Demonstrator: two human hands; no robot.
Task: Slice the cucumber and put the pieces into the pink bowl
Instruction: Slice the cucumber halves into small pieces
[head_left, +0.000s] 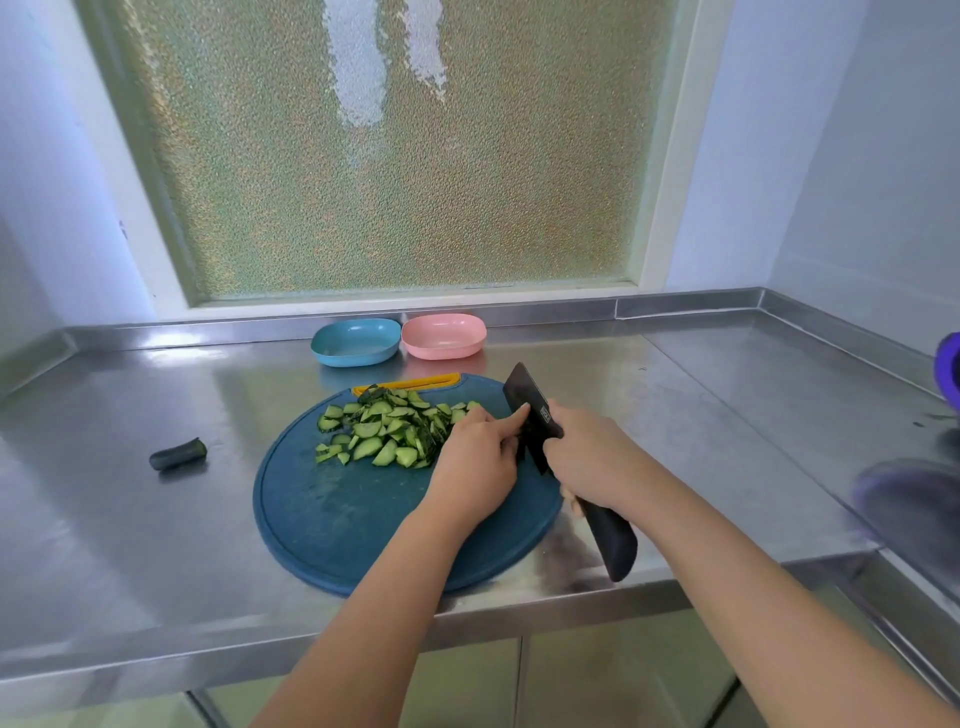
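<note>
From the head view, a black knife (535, 415) is gripped in the right hand (587, 457), while the left hand (475, 460) is curled against the blade. Cucumber slices (389, 431) are heaped on the blue board (332, 514); the pink bowl (443, 336) is set behind it on the desk (701, 415).

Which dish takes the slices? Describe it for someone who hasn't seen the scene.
On the steel counter, look below the frosted window: two shallow dishes sit side by side. The pink bowl is the right one, empty; its neighbour, the blue bowl, differs only in colour.
</note>
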